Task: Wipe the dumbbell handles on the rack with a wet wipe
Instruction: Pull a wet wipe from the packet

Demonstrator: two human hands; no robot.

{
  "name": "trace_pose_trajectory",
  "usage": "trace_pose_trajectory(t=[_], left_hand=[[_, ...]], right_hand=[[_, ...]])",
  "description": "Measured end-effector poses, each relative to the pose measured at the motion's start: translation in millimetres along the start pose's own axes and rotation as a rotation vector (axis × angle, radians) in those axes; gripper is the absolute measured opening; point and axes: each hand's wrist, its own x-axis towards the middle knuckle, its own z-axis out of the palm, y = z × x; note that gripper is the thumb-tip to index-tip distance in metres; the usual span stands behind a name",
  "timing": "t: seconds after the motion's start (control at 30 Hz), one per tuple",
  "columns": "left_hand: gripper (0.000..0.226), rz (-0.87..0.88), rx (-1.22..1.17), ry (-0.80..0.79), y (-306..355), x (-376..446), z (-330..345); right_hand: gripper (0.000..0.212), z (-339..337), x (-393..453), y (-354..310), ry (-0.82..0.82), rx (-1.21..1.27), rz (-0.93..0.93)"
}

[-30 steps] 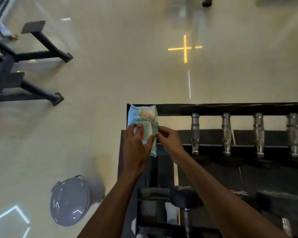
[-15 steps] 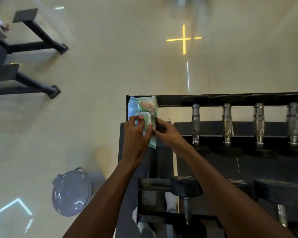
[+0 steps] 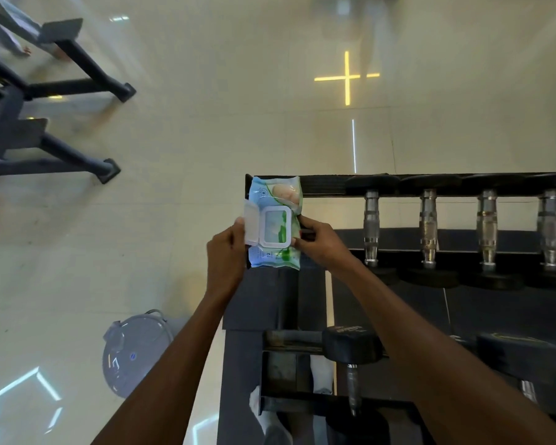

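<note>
I see the pack of wet wipes [image 3: 275, 221] lying on the top left end of the dumbbell rack [image 3: 321, 184], lengthwise across the end of the frame. My left hand [image 3: 227, 252] has its fingers curled on the white flip lid [image 3: 250, 224], which stands swung open to the left of the white frame around the opening. My right hand [image 3: 321, 244] pinches the pack's right edge, thumb on top, fingers curled below. Whether a wipe is poking out of the opening I can't tell; the glare is too strong. To the right, four dumbbells sit in a row on the top tier, their chrome handles [image 3: 371, 226] bare and well apart from both hands. A grey bucket [image 3: 134, 353] stands on the floor, lower left.
</note>
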Motion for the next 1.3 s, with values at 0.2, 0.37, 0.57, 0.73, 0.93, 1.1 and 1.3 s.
trace_pose_trajectory(t=[0.2,0.37,0.57,0.73,0.93,1.1,1.3], left_hand=[[0.031,-0.032,0.083,0.217,-27,-12,-21],[0.047,0.247,0.366,0.083,-10,-14,-6],[0.081,0.068,0.235,0.016,-14,-15,24],[0.084,0.027,0.223,0.051,-10,-17,33],[0.083,0.017,0.197,0.055,-8,-18,34],[0.08,0.028,0.194,0.058,-6,-18,34],[0.082,0.031,0.198,0.059,-4,-19,33]], right_hand=[[0.031,12,-3,-6,0.479,-0.216,-0.238],[0.012,31,0,-27,0.357,-0.517,-0.471],[0.031,35,11,-30,0.229,-0.733,-0.401],[0.027,36,16,-27,0.247,-0.747,-0.319],[0.025,42,20,-31,0.262,-0.658,-0.266],[0.013,41,23,-31,0.194,-0.748,-0.305],[0.01,21,22,-35,0.071,-0.79,-0.466]])
